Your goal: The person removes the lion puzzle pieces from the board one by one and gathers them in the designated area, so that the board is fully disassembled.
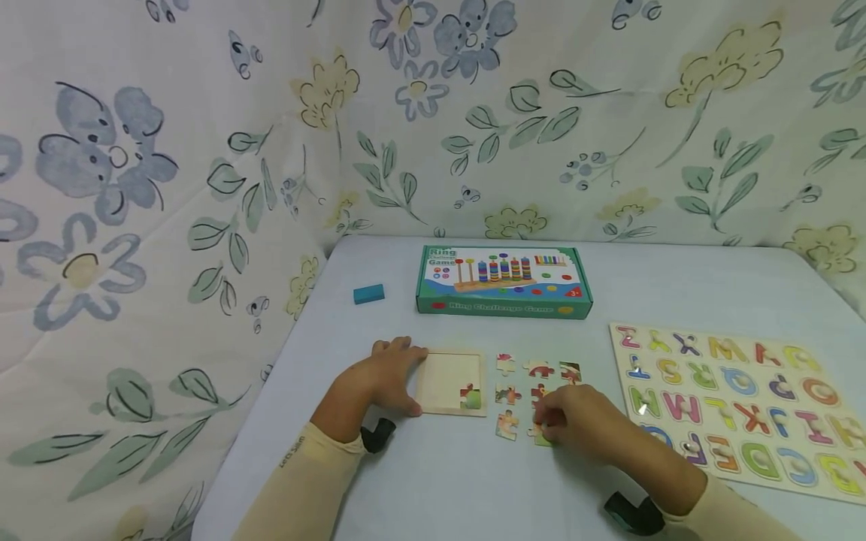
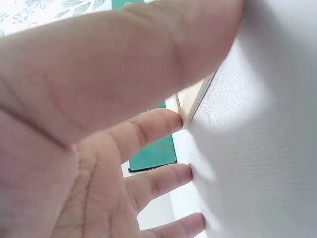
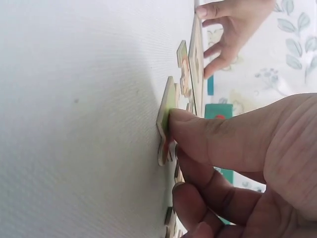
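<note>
A shallow square wooden puzzle tray (image 1: 443,376) lies on the table with one red-and-green piece (image 1: 470,397) in its lower right corner. My left hand (image 1: 389,379) is at the tray's left side, thumb by the near corner and index fingertip by the far one, fingers spread. With thumb and index finger, my right hand (image 1: 588,424) pinches a jigsaw piece (image 3: 168,99), green with some red, close over the tabletop. Beyond it are several loose pieces, among them a pale one (image 1: 507,424) and a red one (image 1: 539,368). My right hand partly hides some.
A wooden alphabet board (image 1: 621,357) with colored letters lies at the right. At the back stands a green Ring Challenge Game box (image 1: 504,308), with a small blue block (image 1: 368,294) to its left. Behind the table hangs a floral cloth (image 1: 473,173).
</note>
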